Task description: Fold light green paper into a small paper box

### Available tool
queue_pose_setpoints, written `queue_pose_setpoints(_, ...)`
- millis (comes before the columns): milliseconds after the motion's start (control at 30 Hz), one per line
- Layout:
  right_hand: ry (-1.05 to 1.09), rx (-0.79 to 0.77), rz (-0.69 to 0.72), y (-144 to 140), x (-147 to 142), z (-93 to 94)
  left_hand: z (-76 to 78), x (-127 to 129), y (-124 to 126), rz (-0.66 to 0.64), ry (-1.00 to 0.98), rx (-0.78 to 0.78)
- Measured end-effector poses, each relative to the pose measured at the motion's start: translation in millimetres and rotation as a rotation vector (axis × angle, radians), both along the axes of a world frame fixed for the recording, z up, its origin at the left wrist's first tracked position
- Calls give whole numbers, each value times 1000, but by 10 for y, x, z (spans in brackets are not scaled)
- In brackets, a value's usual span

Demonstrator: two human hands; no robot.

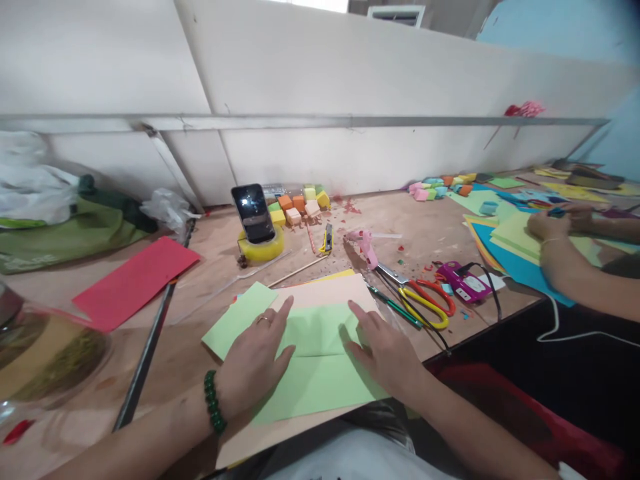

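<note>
A light green sheet of paper lies in front of me with a crosswise line across it, over a pale peach sheet. My left hand rests on its left side, index finger and thumb apart, with a ring and a green bead bracelet on that arm. On the right side of the paper lies my right hand, its index finger stretched forward and thumb apart. Under and beside my left hand another light green piece sits at an angle. Neither hand grips anything that I can see.
Scissors, a green pencil, a pink glue gun and a purple power socket lie right. Behind are a yellow cutter, a phone on a tape roll and paper cubes. Another person's hands work far right.
</note>
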State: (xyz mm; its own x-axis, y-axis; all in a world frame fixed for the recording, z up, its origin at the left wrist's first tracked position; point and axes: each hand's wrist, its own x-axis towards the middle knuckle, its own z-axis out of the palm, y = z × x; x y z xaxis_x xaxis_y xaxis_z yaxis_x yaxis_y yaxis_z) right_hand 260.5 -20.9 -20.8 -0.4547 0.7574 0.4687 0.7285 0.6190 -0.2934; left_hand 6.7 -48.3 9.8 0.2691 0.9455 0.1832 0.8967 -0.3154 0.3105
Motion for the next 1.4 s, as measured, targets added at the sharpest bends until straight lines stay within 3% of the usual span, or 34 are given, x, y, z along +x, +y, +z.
queue_pose_setpoints(100,-131,209,165,1,-48,75,37,84,-101,-174,192,190)
queue_pose_setpoints(167,-201,238,357,-1,-84,133,91,162,-164,-332,298,141)
queue_pose_setpoints(267,-296,155,497,2,-107,175,157,251,-222,-404,426,40)
queue_pose_setpoints(467,-246,143,445,15,105,126,183,105,-308,-348,422,24)
queue_pose_setpoints(600,-164,112,404,-19,281,80,191,-104,-330,-263,236,20)
queue_pose_setpoints(767,-132,102,335,-65,304,40,118,-153,-102,-84,-78,-5)
queue_pose_setpoints(933,-132,127,311,-68,260,48,23,-16,131,46,-314,-231)
queue_pose_setpoints(1100,-113,132,315,-73,255,56,56,47,195,79,-216,-118)
queue_pose_setpoints(1300,-128,136,286,-70,226,59,67,28,228,63,-257,-217)
queue_pose_setpoints(1400,-97,138,268,-81,200,122,150,50,143,-6,-275,-40)
